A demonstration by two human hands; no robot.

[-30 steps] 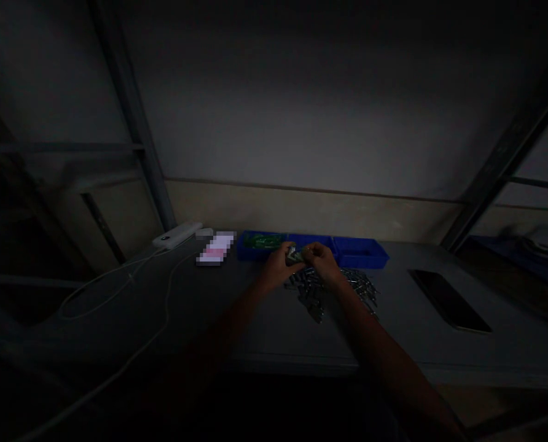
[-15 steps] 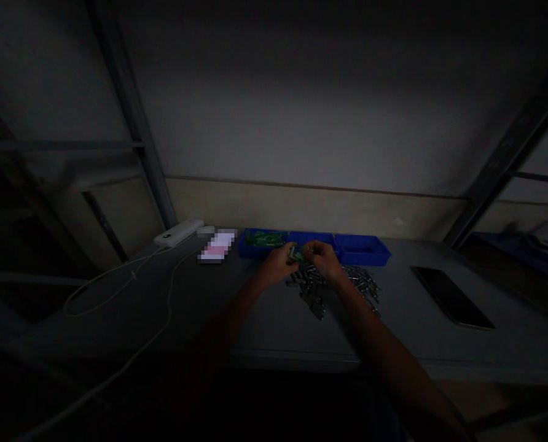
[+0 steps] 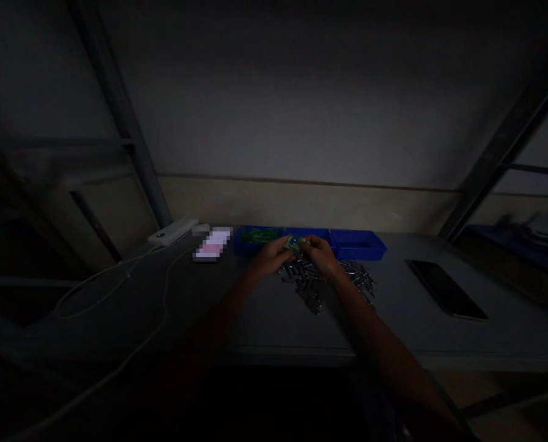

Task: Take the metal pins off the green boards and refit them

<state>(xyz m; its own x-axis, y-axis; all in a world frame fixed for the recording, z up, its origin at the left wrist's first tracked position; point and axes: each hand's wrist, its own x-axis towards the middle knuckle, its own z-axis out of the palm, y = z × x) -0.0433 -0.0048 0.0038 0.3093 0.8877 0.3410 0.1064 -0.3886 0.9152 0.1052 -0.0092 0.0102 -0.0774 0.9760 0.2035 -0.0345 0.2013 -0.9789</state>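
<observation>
Grasps small greenish item (image 3: pixel 293 244) between left hand (image 3: pixel 270 258) and right hand (image 3: pixel 320 255), at far side of metal parts (image 3: pixel 308 287); judged light, perhaps slippery, best pinched by its edges

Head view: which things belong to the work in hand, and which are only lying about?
Apparently in use:
greenish item, details unclear, between left hand and right hand
loose metal pieces
blue bins
green pieces in left bin

Apparently lying about:
lit phone, pixelated
dark-screened phone or tablet
white power bank, probably
white cable

Apparent workshop: blue bins (image 3: pixel 359 254), metal parts (image 3: pixel 308 285)
</observation>
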